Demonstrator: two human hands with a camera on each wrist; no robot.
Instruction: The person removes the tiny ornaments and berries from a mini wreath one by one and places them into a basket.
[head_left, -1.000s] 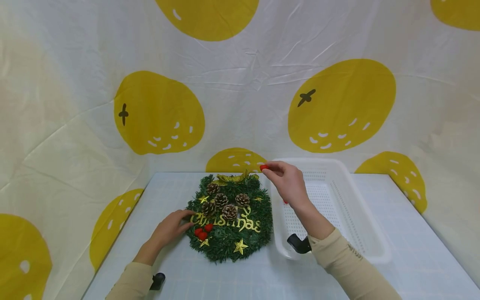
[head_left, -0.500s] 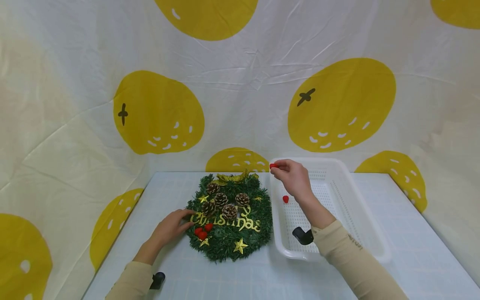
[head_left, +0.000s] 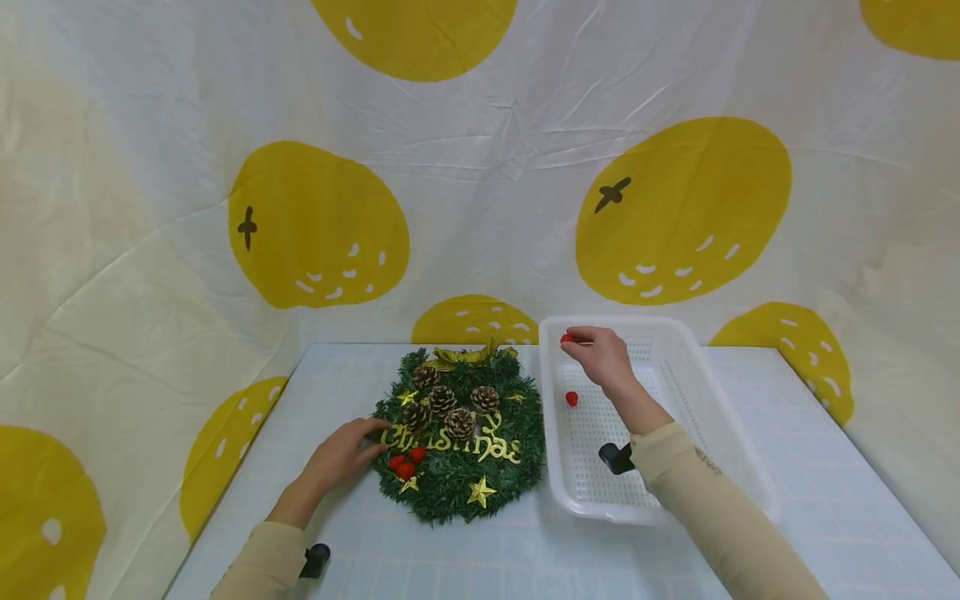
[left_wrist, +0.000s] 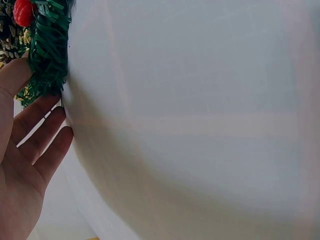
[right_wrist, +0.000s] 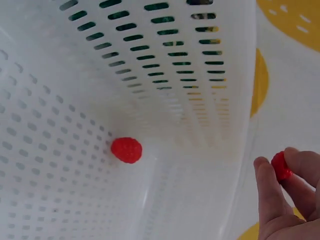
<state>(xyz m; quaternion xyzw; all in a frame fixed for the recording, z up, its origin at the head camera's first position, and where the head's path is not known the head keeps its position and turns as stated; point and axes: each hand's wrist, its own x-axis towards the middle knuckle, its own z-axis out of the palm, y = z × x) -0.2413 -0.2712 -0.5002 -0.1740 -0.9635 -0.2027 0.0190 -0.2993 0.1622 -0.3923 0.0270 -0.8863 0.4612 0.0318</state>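
A green Christmas wreath (head_left: 457, 492) with gold lettering, pine cones and stars lies on the table. My left hand (head_left: 343, 454) holds its left edge, thumb on one side and index finger on the other. In the left wrist view, the other fingertips (left_wrist: 62, 135) rest on the tabletop. My right hand (head_left: 600, 357) pinches a red raspberry (right_wrist: 281, 166) between thumb and fingers, above the far left part of a white basket (head_left: 738, 467). Another red raspberry (right_wrist: 127, 150) lies inside the basket. A cluster of red berries (head_left: 406, 465) sits at the wreath's lower left.
The white perforated basket stands just right of the wreath, at the back of the pale table (head_left: 480, 567). Behind it hangs a white cloth (head_left: 487, 225) printed with yellow fruit. Black wrist cameras (head_left: 617, 458) are strapped below both hands.
My right hand has moved right with its raspberry, from beside the wreath's top to over the basket. The raspberry in the basket has come into clear view. My left hand stays put.
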